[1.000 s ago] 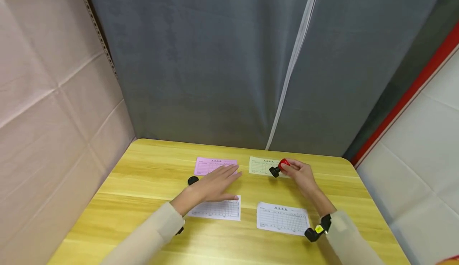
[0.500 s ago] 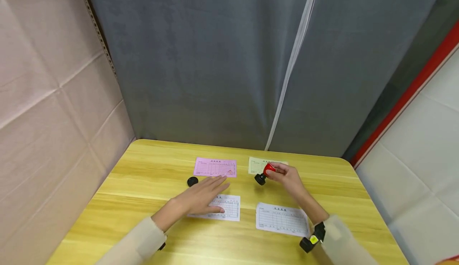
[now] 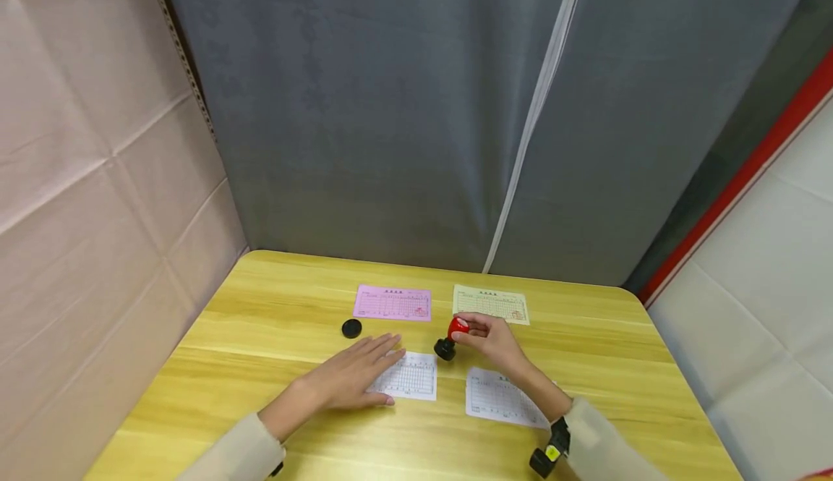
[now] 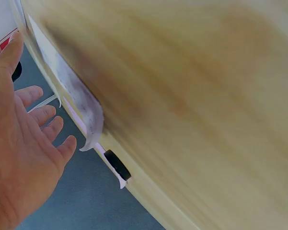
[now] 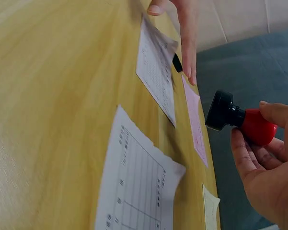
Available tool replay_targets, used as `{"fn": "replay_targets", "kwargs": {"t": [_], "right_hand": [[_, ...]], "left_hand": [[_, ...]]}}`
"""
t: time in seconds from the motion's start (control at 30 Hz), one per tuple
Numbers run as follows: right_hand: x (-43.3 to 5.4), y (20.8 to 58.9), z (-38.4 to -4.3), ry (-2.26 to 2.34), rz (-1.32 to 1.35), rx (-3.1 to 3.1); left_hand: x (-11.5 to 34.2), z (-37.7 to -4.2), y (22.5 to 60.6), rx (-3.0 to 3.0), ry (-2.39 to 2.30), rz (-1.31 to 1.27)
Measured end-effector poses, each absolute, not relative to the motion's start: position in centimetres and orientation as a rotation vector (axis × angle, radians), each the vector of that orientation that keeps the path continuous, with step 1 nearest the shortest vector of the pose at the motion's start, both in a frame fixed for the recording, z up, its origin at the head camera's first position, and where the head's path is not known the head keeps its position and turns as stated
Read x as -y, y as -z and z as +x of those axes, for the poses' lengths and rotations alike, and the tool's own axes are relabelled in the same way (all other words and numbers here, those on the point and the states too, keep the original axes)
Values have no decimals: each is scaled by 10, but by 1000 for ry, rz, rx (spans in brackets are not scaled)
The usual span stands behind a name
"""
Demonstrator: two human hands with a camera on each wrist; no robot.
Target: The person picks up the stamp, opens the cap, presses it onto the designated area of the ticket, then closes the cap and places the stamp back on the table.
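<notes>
My right hand (image 3: 494, 341) pinches the red handle of a stamp (image 3: 452, 338) between thumb and fingers. Its round black base points down and left, above the table near the right end of the left white slip (image 3: 416, 377). My left hand (image 3: 341, 377) reaches over that slip with straight fingers, hiding its left part. In the left wrist view the palm of the left hand (image 4: 28, 139) shows no object in it. A pink slip (image 3: 392, 302) and a pale yellow slip (image 3: 489, 304) lie farther back, each with a red mark at its lower right.
Behind the left hand a round black cap (image 3: 351, 328) lies on the wood-grain table (image 3: 215, 387). Under the right forearm is another white slip (image 3: 501, 398), partly covered. A grey curtain (image 3: 364, 119) hangs along the table's back edge.
My right hand has carried the stamp left and toward me from the yellow slip, uncovering a red mark there. My left hand has drawn back from the pink slip to the white one.
</notes>
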State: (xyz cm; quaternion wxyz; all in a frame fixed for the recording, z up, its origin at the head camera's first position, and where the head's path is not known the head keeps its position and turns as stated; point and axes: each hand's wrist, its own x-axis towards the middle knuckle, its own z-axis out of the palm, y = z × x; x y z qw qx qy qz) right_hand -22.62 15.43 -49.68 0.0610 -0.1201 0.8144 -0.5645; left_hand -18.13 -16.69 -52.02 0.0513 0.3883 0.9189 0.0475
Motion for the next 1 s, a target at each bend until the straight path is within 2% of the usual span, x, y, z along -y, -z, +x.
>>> {"fn": "replay_targets", "kwargs": {"t": [0.57,1.0], "right_hand": [[-119,514,-198,1625,-773,-2338],[-112,524,-189,1445,-1055,-2411]], "left_hand": [[173,-172,527,-2752,-160,1147],[173,-172,529,-2734,-185,1127]]}}
